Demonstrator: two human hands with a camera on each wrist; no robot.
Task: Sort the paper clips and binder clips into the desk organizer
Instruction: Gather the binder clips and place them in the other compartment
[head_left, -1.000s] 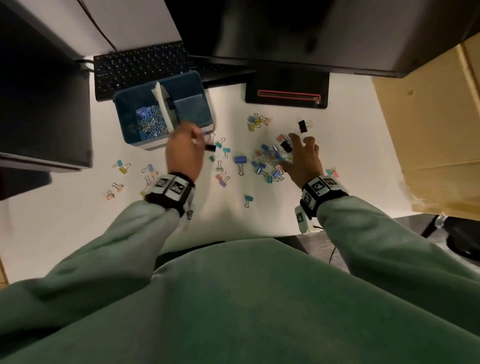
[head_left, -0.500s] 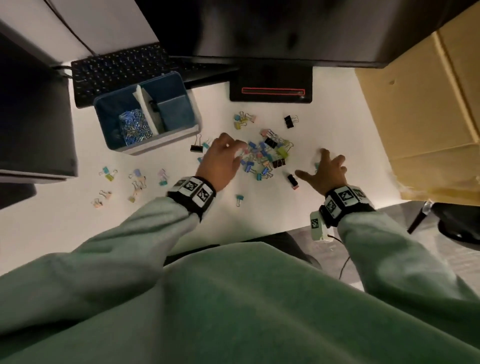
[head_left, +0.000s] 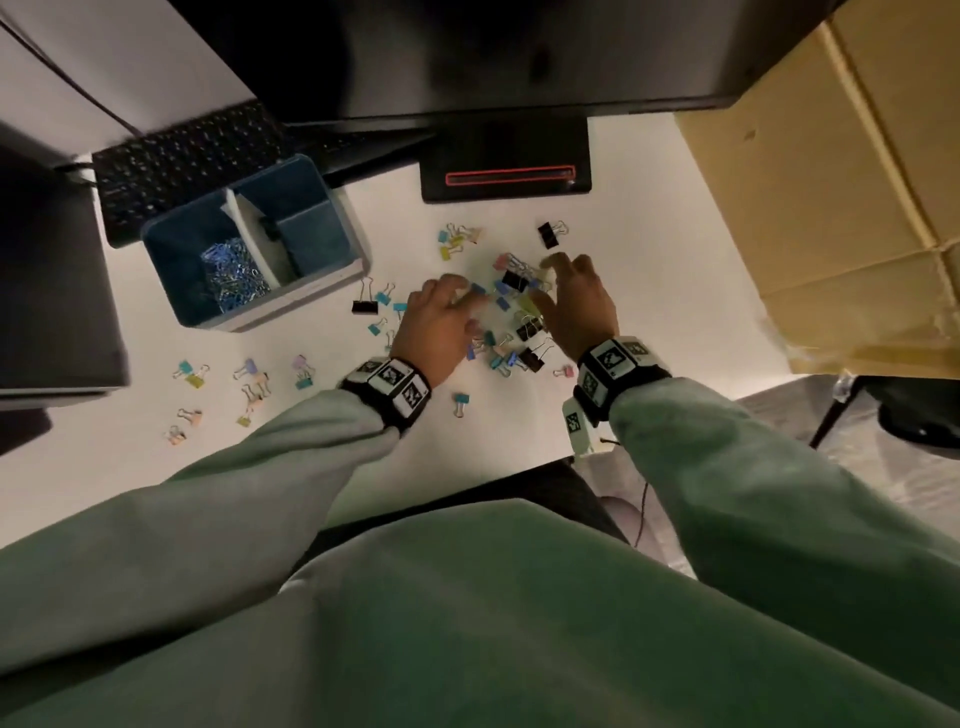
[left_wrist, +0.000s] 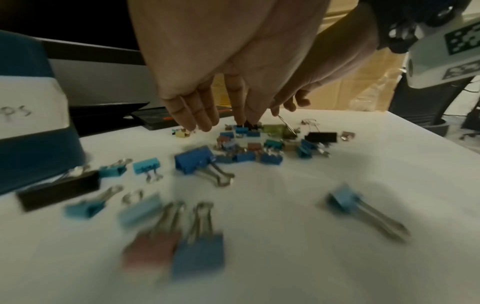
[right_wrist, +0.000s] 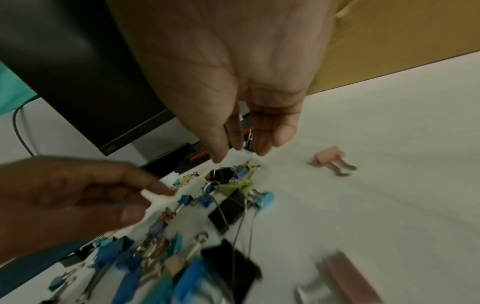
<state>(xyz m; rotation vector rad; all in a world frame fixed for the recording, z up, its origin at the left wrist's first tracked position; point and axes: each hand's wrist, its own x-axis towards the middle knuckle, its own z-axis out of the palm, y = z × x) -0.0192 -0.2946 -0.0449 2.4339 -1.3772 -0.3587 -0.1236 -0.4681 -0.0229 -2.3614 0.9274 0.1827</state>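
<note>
A blue desk organizer (head_left: 332, 244) (left_wrist: 31, 123) stands at the back left, with paper clips (head_left: 231, 273) heaped in its left compartment. Coloured and black binder clips (head_left: 511, 312) (left_wrist: 246, 144) (right_wrist: 228, 197) lie in a pile on the white desk. My left hand (head_left: 439, 322) (left_wrist: 207, 82) (right_wrist: 78, 195) reaches over the pile's left side, fingers straight, tips touching the clips. My right hand (head_left: 574, 306) (right_wrist: 233, 82) (left_wrist: 324, 72) is on the pile's right side, fingers extended down, one fingertip against a clip's wire handle. Neither hand plainly holds a clip.
More binder clips (head_left: 249, 384) are scattered at the left, and a few (head_left: 460, 239) lie behind the pile. A keyboard (head_left: 182, 161) and monitor base (head_left: 506, 166) stand at the back. A cardboard box (head_left: 831, 208) borders the right side. The desk's front edge (head_left: 467, 467) is close.
My left hand has moved from the organizer rightward to the pile. My right hand swung out to the right, then came back in against the pile's right side.
</note>
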